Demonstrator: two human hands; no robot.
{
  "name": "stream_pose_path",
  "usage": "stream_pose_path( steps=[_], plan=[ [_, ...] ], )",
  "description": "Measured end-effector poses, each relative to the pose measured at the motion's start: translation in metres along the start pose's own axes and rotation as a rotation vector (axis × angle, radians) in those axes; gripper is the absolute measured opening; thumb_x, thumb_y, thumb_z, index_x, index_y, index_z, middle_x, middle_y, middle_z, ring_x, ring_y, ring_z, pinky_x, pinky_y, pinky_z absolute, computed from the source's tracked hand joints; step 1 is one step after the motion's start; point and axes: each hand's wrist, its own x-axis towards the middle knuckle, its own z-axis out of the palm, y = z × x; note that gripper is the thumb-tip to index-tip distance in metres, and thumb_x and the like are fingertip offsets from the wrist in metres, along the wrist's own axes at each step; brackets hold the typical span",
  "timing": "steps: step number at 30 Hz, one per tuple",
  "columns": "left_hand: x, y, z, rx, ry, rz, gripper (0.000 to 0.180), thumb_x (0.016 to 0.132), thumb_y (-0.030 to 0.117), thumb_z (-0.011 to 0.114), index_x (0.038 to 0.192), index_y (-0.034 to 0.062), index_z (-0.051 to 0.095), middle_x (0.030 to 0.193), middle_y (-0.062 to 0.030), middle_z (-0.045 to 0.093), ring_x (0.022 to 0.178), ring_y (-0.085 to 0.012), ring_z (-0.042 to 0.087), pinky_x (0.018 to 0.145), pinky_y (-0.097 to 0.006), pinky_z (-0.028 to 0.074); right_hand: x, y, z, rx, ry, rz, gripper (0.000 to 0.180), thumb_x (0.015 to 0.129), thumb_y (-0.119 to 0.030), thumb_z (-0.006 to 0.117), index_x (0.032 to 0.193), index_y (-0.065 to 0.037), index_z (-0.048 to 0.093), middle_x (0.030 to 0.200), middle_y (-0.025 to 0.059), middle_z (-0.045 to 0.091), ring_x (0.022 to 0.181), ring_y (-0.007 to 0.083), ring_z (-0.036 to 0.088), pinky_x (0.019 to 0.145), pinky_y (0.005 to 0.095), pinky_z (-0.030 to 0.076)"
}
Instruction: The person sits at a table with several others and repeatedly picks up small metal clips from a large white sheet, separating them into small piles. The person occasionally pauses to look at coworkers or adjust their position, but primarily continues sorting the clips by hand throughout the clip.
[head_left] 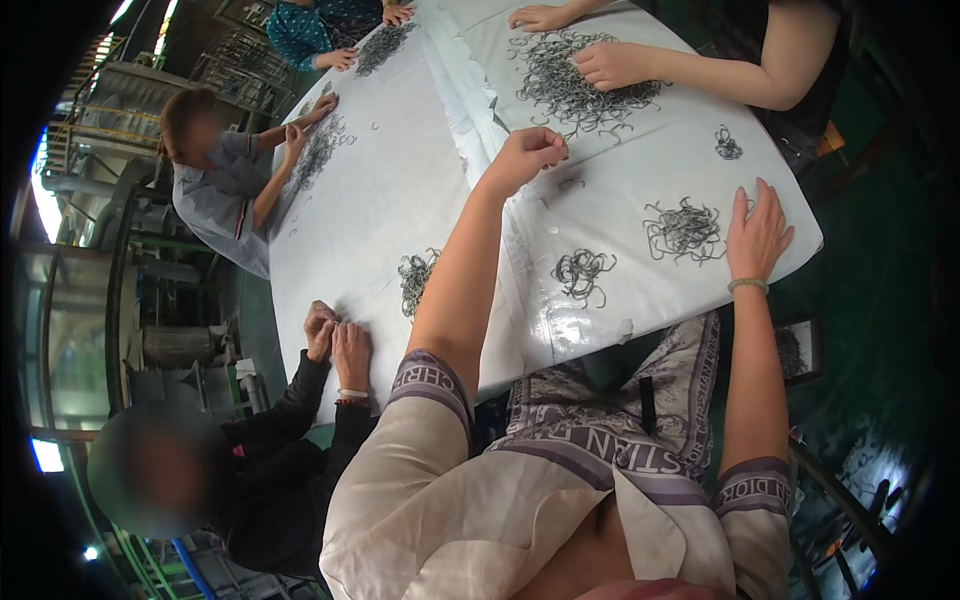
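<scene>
My left hand (527, 160) reaches over the white-covered table (400, 150), thumb and fingers pinched together. Whatever sits between its fingertips is too small to make out. Just below those fingertips lies a single dark curved metal hook (571, 182). Fingers stretched out, my right hand (760, 232) rests by the table's right edge. Beside it is a loose pile of curved metal hooks (686, 231). A smaller heap of hooks (583, 276) lies nearer me, and a little cluster of hooks (728, 143) is farther back on the right.
Beyond my left hand, another person's hand (610, 66) touches a big hook pile (560, 75). Across the left side, co-workers handle another hook pile (322, 150). A nearby person's hands (340, 345) are by the near left edge. My left forearm partly hides one heap (413, 280).
</scene>
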Motion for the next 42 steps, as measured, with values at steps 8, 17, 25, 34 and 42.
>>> stream_pose_path(
  steps=[8,17,25,34,42],
  plan=[
    [-0.029,0.011,0.010,-0.445,-0.036,-0.025,0.007,0.079,0.002,0.065,0.085,-0.0001,0.062,0.080,-0.0086,0.066,0.068,-0.0129,0.061,0.063,-0.023,0.048,0.000,0.002,0.002,0.004,-0.010,0.008,0.047,0.095,-0.043,0.042,0.131,-0.014,0.045,0.136,0.0145,0.045,0.127,0.0294,0.041,0.106,0.0600,0.020],
    [-0.053,0.015,0.005,-0.336,0.037,-0.107,0.009,0.074,0.004,0.070,0.079,-0.0001,0.064,0.074,-0.0086,0.067,0.061,-0.0106,0.059,0.056,-0.022,0.044,0.001,0.002,0.001,0.013,-0.027,0.013,0.049,0.095,-0.045,0.040,0.133,-0.015,0.044,0.137,0.0128,0.044,0.128,0.0295,0.041,0.106,0.0593,0.020],
    [-0.076,-0.001,0.006,-0.155,0.029,-0.263,0.010,0.072,0.006,0.072,0.077,0.0003,0.064,0.072,-0.0075,0.066,0.059,-0.0105,0.058,0.055,-0.023,0.045,0.000,0.006,0.006,0.028,-0.010,-0.005,0.049,0.095,-0.046,0.039,0.132,-0.014,0.045,0.137,0.0129,0.045,0.127,0.0302,0.042,0.106,0.0592,0.021],
    [-0.087,-0.007,0.004,0.106,0.126,-0.312,0.015,0.072,0.010,0.074,0.079,-0.0019,0.069,0.069,-0.0056,0.065,0.058,-0.0101,0.058,0.052,-0.023,0.045,0.001,0.007,0.005,0.025,-0.011,-0.003,0.049,0.095,-0.047,0.039,0.132,-0.015,0.046,0.136,0.0120,0.045,0.127,0.0298,0.042,0.105,0.0593,0.022],
    [-0.094,-0.008,0.018,0.292,0.253,-0.254,0.021,0.072,0.018,0.075,0.079,-0.0014,0.071,0.070,-0.0075,0.067,0.058,-0.0131,0.060,0.056,-0.027,0.048,0.001,0.007,0.004,0.038,-0.018,0.002,0.050,0.095,-0.047,0.039,0.132,-0.015,0.046,0.137,0.0115,0.045,0.127,0.0298,0.041,0.105,0.0593,0.021]
  ],
)
